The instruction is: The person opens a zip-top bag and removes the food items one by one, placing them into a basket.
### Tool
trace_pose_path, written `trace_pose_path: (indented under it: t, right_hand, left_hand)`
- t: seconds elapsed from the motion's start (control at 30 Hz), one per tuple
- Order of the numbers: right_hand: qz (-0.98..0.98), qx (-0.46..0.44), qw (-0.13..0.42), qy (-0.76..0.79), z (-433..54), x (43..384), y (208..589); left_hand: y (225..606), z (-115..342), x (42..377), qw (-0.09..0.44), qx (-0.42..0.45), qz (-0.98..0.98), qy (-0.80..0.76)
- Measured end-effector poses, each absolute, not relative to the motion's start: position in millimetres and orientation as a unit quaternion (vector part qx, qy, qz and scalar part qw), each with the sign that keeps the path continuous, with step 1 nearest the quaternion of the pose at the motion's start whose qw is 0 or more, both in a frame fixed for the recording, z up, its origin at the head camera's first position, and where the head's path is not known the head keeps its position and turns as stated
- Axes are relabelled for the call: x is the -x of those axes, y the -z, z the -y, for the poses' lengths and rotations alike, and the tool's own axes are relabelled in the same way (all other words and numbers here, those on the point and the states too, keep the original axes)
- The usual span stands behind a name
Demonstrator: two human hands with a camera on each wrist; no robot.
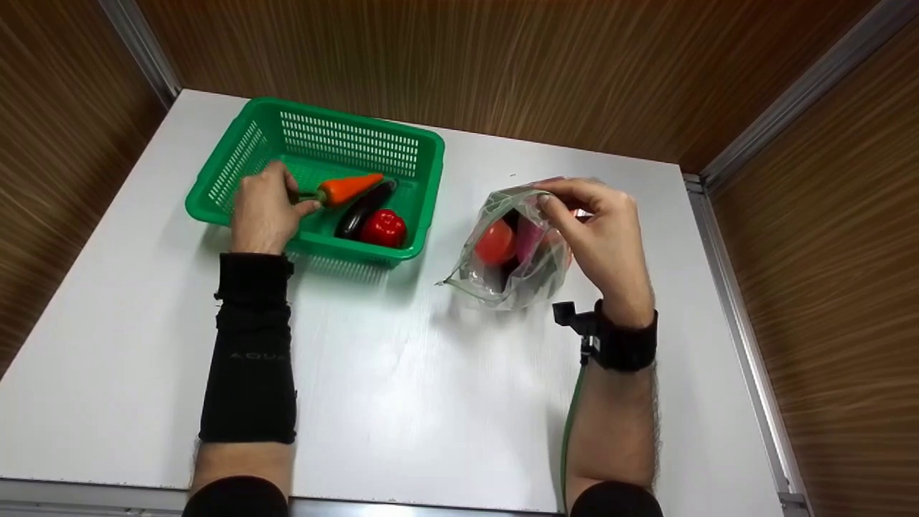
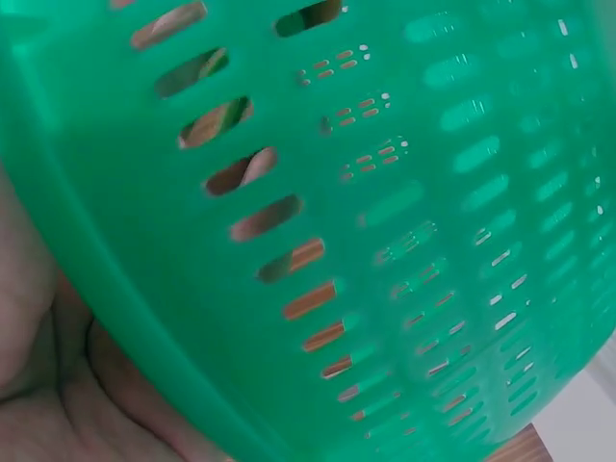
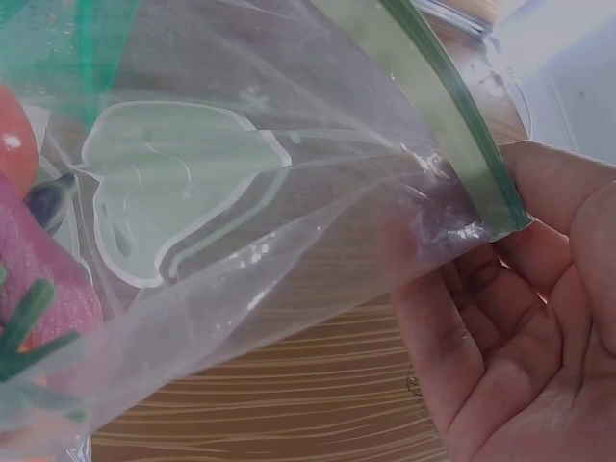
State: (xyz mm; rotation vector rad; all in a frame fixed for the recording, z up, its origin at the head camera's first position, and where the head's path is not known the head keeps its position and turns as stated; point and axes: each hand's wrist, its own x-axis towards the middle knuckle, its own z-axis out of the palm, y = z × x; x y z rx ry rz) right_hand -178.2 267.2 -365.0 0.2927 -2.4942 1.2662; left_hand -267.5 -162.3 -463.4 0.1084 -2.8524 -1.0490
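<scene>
My left hand [image 1: 266, 208] reaches over the near left rim of a green basket [image 1: 431, 172] and pinches the green stem of an orange carrot [image 1: 352, 188]. Beside the carrot in the basket lie a dark eggplant [image 1: 364, 210] and a red bell pepper [image 1: 384, 228]. The basket wall [image 2: 289, 366] fills most of the left wrist view and hides the fingertips. My right hand [image 1: 607, 230] pinches the upper edge of a clear zip bag [image 1: 495, 287], whose mouth gapes. Inside the bag are a red round vegetable [image 1: 495, 243], a pinkish-purple one [image 3: 43, 269] and darker pieces.
Both basket and bag stand on a white table [image 1: 373, 402]. Wood-grain panels [image 1: 445, 64] rise behind the table and on both sides. A green cable [image 1: 572, 416] runs along the right forearm from the wrist camera.
</scene>
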Motion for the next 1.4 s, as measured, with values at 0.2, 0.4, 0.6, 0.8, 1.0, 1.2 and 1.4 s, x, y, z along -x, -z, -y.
trace_pose_path:
  t: [0.2,0.4,0.6,0.8,1.0,1.2,1.4]
  right_hand:
    - [0.872,-0.104,0.168,-0.447,-267,179,365]
    - [0.872,-0.105,0.167,-0.447,-268,179,365]
    - [0.872,-0.108,0.171,-0.445,-268,180,365]
    - [0.870,-0.108,0.175,-0.447,-267,180,365]
    - [0.870,-0.106,0.174,-0.448,-267,181,365]
    - [0.869,-0.108,0.174,-0.450,-267,182,365]
    - [0.867,-0.105,0.173,-0.456,-269,180,365]
  left_hand:
    - [465,165,271,-0.002,-0.020,0.945,0.327]
    - [458,159,268,0.005,0.014,0.951,0.308]
    - [437,143,263,0.030,0.052,0.937,0.345]
    - [417,123,251,0.070,0.093,0.927,0.357]
    - [407,104,237,0.102,0.140,0.915,0.364]
    - [401,82,226,0.132,0.189,0.902,0.365]
    - [404,60,219,0.152,0.241,0.886,0.366]
